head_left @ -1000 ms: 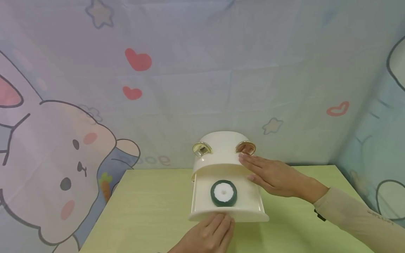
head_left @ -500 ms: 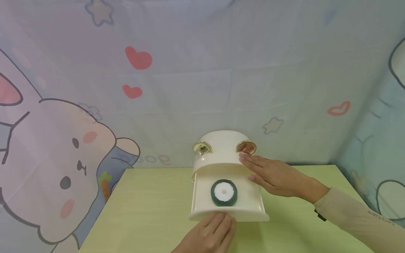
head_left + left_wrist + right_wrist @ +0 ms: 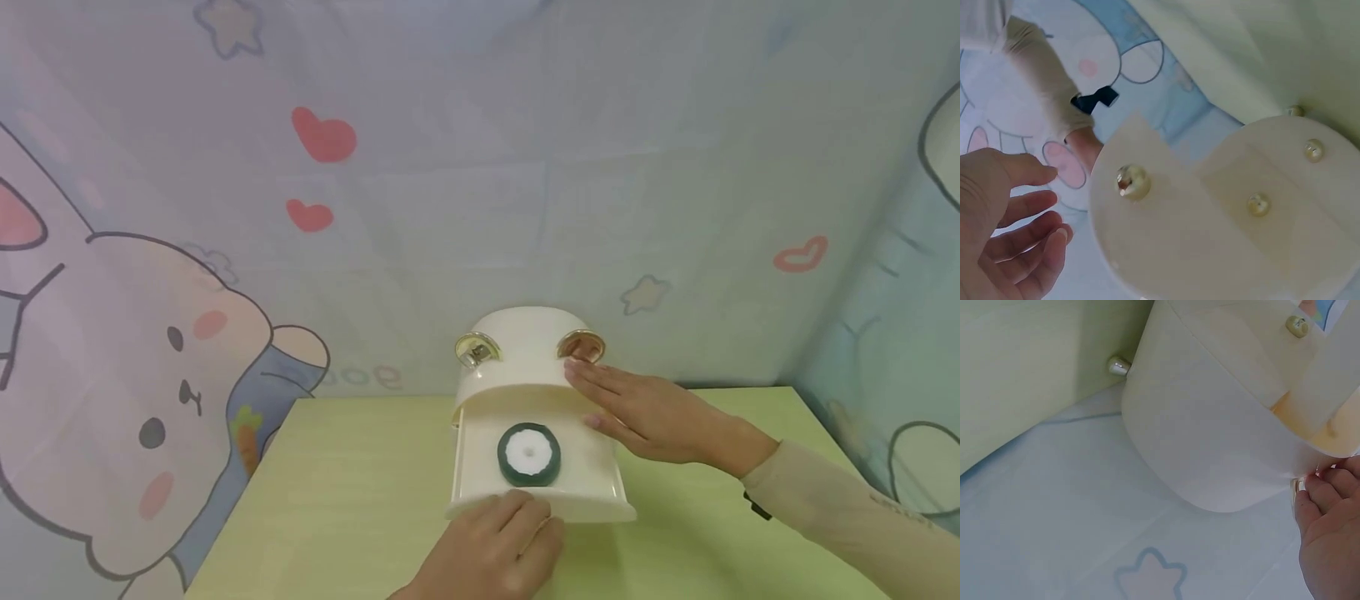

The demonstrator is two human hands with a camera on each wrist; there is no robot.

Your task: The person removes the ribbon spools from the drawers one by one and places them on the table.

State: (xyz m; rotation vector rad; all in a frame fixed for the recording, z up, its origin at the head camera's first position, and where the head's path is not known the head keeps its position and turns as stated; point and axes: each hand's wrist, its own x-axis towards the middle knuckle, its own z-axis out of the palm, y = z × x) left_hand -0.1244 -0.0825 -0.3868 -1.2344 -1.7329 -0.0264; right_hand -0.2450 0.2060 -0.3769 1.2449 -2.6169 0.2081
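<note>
A rounded cream box (image 3: pixel 525 333) with gold ear-like pieces (image 3: pixel 477 348) on top stands on the table, its upper drawer (image 3: pixel 476 467) pulled out. Inside the drawer lies a roll of dark green ribbon (image 3: pixel 528 454) with a white centre. My left hand (image 3: pixel 495 546) is at the drawer front; in the left wrist view its loosely bent fingers are apart from the round gold knob (image 3: pixel 1133 182) and hold nothing. My right hand (image 3: pixel 652 417) rests with straight fingers against the box's upper right side, by the other ear.
Around the box lies a pale green tabletop (image 3: pixel 360 492). A cloth printed with a rabbit, hearts and stars (image 3: pixel 420 208) hangs behind it. The left wrist view shows a lower knob (image 3: pixel 1259 204) and a small gold foot (image 3: pixel 1314 150) on the box.
My left hand has come off the drawer knob and its fingers have loosened and risen a little. The right hand, the drawer and the ribbon roll stay put.
</note>
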